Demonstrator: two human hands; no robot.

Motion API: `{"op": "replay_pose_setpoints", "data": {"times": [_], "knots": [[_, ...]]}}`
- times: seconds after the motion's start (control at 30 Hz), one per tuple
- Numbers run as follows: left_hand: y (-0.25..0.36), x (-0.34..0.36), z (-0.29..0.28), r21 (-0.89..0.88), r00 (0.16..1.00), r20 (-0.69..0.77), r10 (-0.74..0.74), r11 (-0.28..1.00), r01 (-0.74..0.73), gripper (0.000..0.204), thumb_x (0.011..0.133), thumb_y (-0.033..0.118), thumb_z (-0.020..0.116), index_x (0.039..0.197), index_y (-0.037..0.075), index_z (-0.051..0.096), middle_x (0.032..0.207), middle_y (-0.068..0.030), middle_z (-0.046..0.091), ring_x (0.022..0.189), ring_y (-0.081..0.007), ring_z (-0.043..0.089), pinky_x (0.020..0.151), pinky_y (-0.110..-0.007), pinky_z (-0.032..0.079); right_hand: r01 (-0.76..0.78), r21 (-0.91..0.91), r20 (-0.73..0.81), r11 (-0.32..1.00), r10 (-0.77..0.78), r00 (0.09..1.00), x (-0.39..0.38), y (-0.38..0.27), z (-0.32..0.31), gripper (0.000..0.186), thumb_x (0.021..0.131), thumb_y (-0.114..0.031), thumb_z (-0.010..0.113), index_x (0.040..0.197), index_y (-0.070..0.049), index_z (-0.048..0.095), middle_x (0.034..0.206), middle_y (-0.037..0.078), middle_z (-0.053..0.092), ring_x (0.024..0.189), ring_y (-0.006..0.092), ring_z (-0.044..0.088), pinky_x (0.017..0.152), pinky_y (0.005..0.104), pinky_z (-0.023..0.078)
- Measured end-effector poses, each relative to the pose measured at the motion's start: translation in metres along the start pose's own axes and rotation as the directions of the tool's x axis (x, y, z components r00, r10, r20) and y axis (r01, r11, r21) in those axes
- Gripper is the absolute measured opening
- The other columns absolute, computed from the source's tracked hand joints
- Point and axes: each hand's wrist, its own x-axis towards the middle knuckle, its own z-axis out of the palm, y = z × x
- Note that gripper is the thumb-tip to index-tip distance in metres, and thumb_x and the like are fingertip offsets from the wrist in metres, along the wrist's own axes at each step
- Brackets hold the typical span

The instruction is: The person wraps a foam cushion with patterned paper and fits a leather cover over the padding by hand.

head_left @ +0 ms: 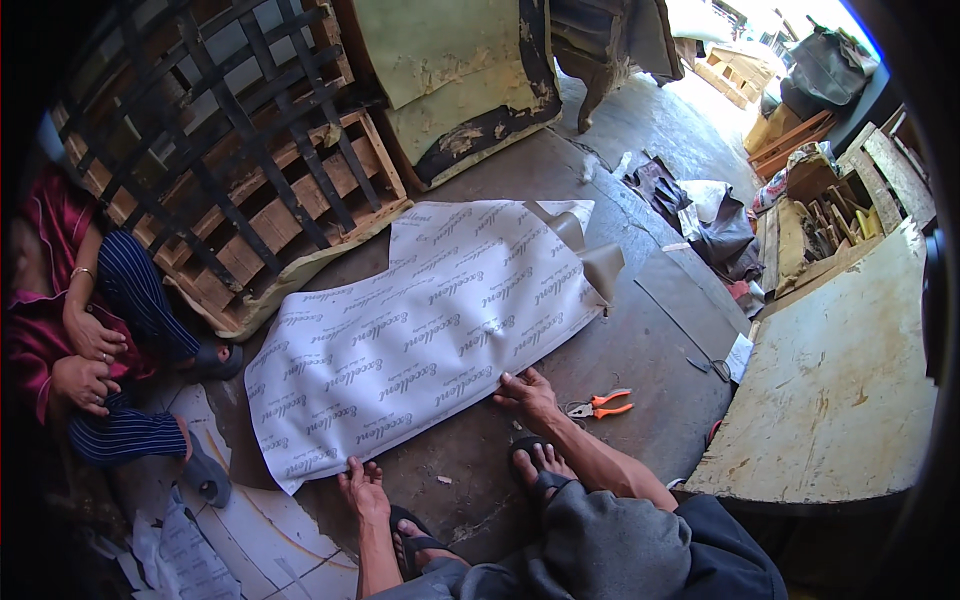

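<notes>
A large white sheet of upholstery vinyl (430,330), printed with rows of grey lettering, lies spread on the floor in front of me. Its far right corner is folded over and shows a grey-beige face (600,268). My left hand (366,492) grips the near edge close to the left corner, palm turned upward. Farther right along that edge, my right hand (528,394) is closed on the sheet with its thumb on top. The fingertips of both hands are partly hidden at the edge. Pliers with orange handles (610,403) lie just right of my right hand.
A seated person (75,330) rests clasped hands at the left. Behind stands a wooden frame with black webbing (260,190) and a worn padded panel (450,80). Scissors (716,368) lie at right, beside a pale board (820,380). Scraps (715,225) litter the floor beyond.
</notes>
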Motion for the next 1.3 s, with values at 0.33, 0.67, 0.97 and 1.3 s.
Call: {"op": "replay_pose_setpoints", "data": {"times": [0.33,0.67,0.97,1.3], "knots": [[-0.001,-0.003,0.000,0.032,0.999,-0.047,0.024,0.999,-0.022,0.032,0.097,0.022,0.075,0.120,0.018,0.053,0.101,0.0008,0.063,0.079,-0.0147,0.064,0.069,-0.031,0.052,0.002,0.000,0.035,1.000,-0.002,0.999,0.002,0.002,-0.003,0.032,0.098,-0.018,0.073,0.120,-0.001,0.057,0.103,0.010,0.069,0.091,0.0199,0.070,0.077,0.0310,0.062],[-0.001,-0.002,-0.002,0.054,1.000,0.003,0.017,0.998,-0.017,0.032,0.098,0.025,0.074,0.122,0.014,0.056,0.107,-0.0023,0.065,0.092,-0.0182,0.065,0.079,-0.035,0.055,-0.004,-0.021,0.031,1.000,0.004,1.000,0.003,0.002,-0.003,0.034,0.098,-0.020,0.074,0.120,-0.001,0.056,0.106,0.011,0.068,0.093,0.0215,0.071,0.078,0.0332,0.063],[0.029,0.012,0.025,-0.297,0.973,0.194,-0.121,0.939,0.176,0.053,0.098,0.026,0.071,0.143,0.008,0.052,0.144,-0.0111,0.057,0.138,-0.0316,0.049,0.113,-0.051,0.045,-0.056,0.288,0.070,0.956,0.037,0.997,0.012,-0.031,0.001,0.049,0.095,-0.008,0.071,0.137,0.003,0.049,0.131,0.015,0.062,0.122,0.0300,0.061,0.100,0.0519,0.054],[0.149,-0.053,0.081,0.179,0.996,-0.086,-0.010,0.984,0.025,0.031,0.101,0.037,0.066,0.099,0.008,0.057,0.091,-0.0143,0.075,0.074,-0.0181,0.073,0.060,-0.026,0.059,0.042,-0.192,-0.026,0.980,-0.048,0.999,-0.036,-0.132,0.063,0.055,0.085,-0.038,0.084,0.113,0.000,0.056,0.078,0.005,0.062,0.056,0.0169,0.068,0.048,0.0293,0.058]]}}
